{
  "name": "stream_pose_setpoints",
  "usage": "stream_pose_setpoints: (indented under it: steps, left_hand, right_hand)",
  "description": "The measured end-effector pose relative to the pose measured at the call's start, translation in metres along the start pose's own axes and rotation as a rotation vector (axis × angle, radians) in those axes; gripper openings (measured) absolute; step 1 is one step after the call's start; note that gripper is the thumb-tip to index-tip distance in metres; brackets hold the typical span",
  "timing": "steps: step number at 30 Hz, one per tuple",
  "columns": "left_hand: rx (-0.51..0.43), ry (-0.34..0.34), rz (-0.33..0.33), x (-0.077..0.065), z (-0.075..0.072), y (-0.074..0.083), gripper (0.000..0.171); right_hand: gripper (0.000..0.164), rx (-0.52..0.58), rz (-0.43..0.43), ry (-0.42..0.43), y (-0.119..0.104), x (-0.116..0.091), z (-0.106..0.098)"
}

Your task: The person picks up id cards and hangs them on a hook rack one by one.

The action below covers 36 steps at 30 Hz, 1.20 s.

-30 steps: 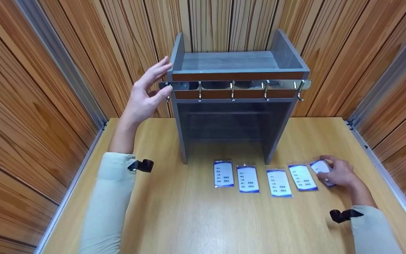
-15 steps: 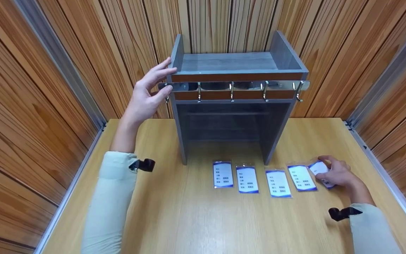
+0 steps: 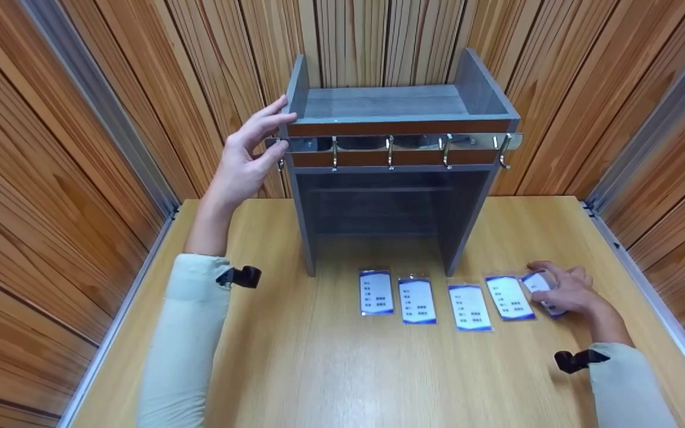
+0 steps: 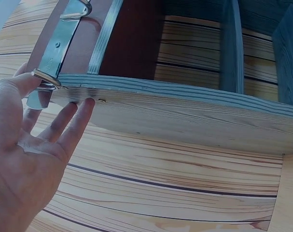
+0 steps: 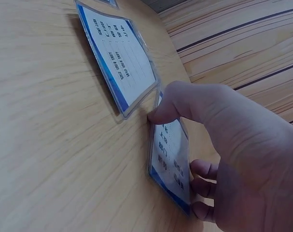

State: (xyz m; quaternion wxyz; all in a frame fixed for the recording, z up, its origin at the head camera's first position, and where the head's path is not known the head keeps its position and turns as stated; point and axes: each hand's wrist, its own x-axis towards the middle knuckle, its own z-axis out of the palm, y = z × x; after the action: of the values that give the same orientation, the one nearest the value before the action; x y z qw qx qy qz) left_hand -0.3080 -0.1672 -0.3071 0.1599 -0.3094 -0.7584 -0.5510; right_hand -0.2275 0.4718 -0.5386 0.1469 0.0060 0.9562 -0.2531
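My left hand point(image 3: 244, 157) is at the upper left of a grey wooden shelf unit point(image 3: 304, 226). In the left wrist view its thumb touches the end hook point(image 4: 47, 77) of a shiny hook rail point(image 4: 57, 46), while the extended fingers point(image 4: 76, 128) touch the side panel point(image 4: 185, 116). On the table at the right, my right hand point(image 3: 574, 291) holds a plastic-sleeved badge card point(image 5: 170, 150) by its edges, thumb on one side and fingers on the other. The card lies partly hidden under the hand. Just left of it is another badge card point(image 3: 510, 298).
Three more badge cards lie in a row before the shelf: a left one point(image 3: 376, 292), a second point(image 3: 417, 300) and a third point(image 3: 470, 307). Several hooks stick out from the hook rail point(image 3: 420, 142). Wood-panelled walls point(image 3: 51, 178) enclose the table point(image 3: 342, 380).
The view shifts slightly. My left fingers now lie a little further over the shelf's edge. My right hand stays on the same badge card with hardly any movement.
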Motion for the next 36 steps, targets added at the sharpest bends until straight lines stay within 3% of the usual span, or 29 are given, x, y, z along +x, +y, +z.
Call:
stream_pose_setpoints:
  steps: [9,14,19,29,36]
  left_hand:
    - [-0.027,-0.002,-0.003,-0.002,-0.001,0.002,0.042]
    - [-0.013,-0.005,-0.009,-0.002,-0.001,0.003,0.042]
    - [-0.009,-0.007,-0.005,-0.003,0.0,0.002,0.042]
    - [-0.006,-0.01,-0.004,-0.003,-0.001,0.001,0.042]
    - [-0.019,-0.009,0.01,-0.002,-0.002,0.001,0.042]
  right_hand:
    - [0.077,-0.022,-0.017,-0.051,-0.003,0.002,-0.006]
    - [0.091,-0.069,-0.029,-0.031,-0.005,-0.003,-0.006]
    - [0.109,-0.109,-0.03,-0.067,-0.008,-0.009,-0.011]
    - [0.106,-0.115,0.005,-0.151,-0.012,-0.008,-0.019]
    - [0.108,-0.117,-0.007,-0.163,-0.01,-0.004,-0.023]
